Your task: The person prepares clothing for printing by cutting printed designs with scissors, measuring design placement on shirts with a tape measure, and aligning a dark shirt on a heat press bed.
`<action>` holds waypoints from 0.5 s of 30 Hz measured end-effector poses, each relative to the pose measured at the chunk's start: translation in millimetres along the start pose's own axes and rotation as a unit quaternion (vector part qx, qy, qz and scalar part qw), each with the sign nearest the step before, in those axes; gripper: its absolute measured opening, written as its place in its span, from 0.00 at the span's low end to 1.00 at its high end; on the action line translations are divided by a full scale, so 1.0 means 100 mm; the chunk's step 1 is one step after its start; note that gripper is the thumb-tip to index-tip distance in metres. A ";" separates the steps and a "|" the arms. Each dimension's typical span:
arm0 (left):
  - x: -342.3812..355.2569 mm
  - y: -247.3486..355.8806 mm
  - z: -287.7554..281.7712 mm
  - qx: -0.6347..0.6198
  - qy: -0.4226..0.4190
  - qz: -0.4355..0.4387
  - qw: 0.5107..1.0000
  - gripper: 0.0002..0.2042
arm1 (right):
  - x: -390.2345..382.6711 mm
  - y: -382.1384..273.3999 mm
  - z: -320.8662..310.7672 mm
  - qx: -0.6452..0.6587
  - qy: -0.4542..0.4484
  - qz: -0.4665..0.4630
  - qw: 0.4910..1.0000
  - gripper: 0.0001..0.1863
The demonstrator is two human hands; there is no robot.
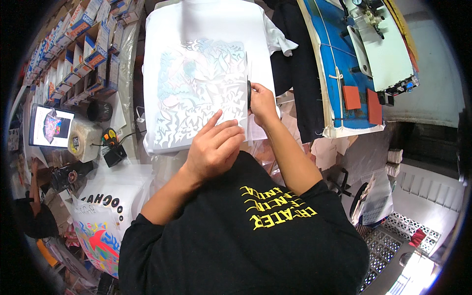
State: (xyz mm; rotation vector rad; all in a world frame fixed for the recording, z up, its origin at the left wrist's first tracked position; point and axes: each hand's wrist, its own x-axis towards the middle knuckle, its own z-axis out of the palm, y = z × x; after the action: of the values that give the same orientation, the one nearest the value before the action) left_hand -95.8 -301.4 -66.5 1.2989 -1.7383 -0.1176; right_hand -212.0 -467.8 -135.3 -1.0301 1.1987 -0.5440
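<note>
A white T-shirt (206,22) lies spread out in front of me, one sleeve hanging off to the right. On its front is a translucent transfer film (201,93) with a dense pale pattern of white, blue and pink shapes. My left hand (216,147) rests on the film's lower right part, fingers stretched out and holding nothing. At the film's right edge, my right hand (263,105) grips a narrow black thing (249,93) with a curved outline. The fingers partly cover it, and its kind cannot be made out.
A heat press (378,44) stands at right over a blue bed (332,59) with red pads. Cardboard boxes (83,54), a tablet (51,126) and a tape roll (82,142) sit at left. Printed sheets (98,236) lie lower left, near another person's arm (34,187).
</note>
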 end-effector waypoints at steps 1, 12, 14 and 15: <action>-0.01 0.03 -0.01 0.000 -0.003 0.003 1.000 0.09 | 0.06 -0.01 0.00 -0.002 -0.001 -0.001 1.000 0.16; -0.28 0.03 -0.06 0.020 -0.223 -0.188 0.956 0.23 | 0.42 -0.10 -0.04 -0.039 0.023 -0.018 0.999 0.20; -0.36 -0.27 0.19 0.169 -0.169 -0.264 0.934 0.33 | 0.30 -0.10 -0.10 -0.037 0.043 -0.003 0.998 0.21; -0.35 -0.46 0.26 0.216 -0.181 -0.306 0.910 0.37 | 0.24 -0.11 -0.24 -0.024 0.062 -0.002 0.998 0.21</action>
State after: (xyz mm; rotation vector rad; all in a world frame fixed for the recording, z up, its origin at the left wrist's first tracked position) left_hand -81.5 -305.1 -128.2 2.2468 -1.6422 -0.3668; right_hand -224.5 -500.8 -138.4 -1.0517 1.3247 -0.5904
